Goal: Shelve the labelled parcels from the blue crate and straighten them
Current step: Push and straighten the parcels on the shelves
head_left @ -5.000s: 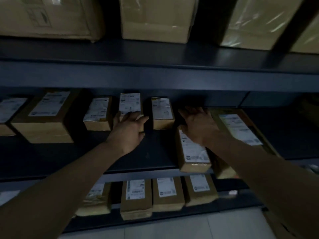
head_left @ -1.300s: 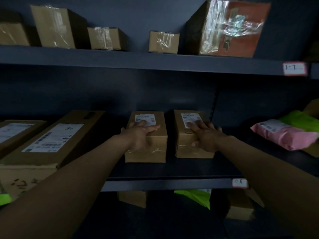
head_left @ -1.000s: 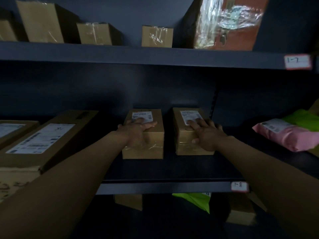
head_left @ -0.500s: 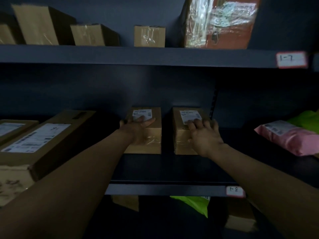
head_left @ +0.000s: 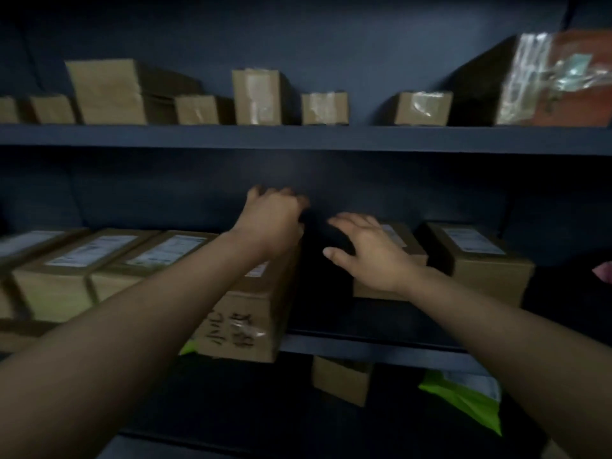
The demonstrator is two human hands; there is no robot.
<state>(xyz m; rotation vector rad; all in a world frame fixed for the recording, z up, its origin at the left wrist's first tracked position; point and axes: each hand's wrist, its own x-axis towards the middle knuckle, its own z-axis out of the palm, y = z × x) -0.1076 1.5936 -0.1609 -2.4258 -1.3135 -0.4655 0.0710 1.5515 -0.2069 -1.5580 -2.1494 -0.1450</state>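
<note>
A long cardboard box (head_left: 243, 321) with handwriting on its near end sticks out over the front of the middle shelf (head_left: 364, 351). My left hand (head_left: 273, 220) lies on its far right corner with the fingers curled over the end. To the right stand two small labelled parcels. My right hand (head_left: 367, 255) rests flat on the left small parcel (head_left: 410, 250), fingers spread and reaching past its left side. The right small parcel (head_left: 480, 263) stands apart, untouched. The blue crate is out of view.
More long labelled boxes (head_left: 66, 276) fill the middle shelf to the left. Several taped boxes line the upper shelf (head_left: 298, 135). A pink bag (head_left: 604, 271) shows at the right edge. Below, a small box (head_left: 341, 379) and a green bag (head_left: 463, 402) lie.
The view has swung left. My left hand left the left small parcel for the long box. My right hand moved from the right small parcel onto the left one.
</note>
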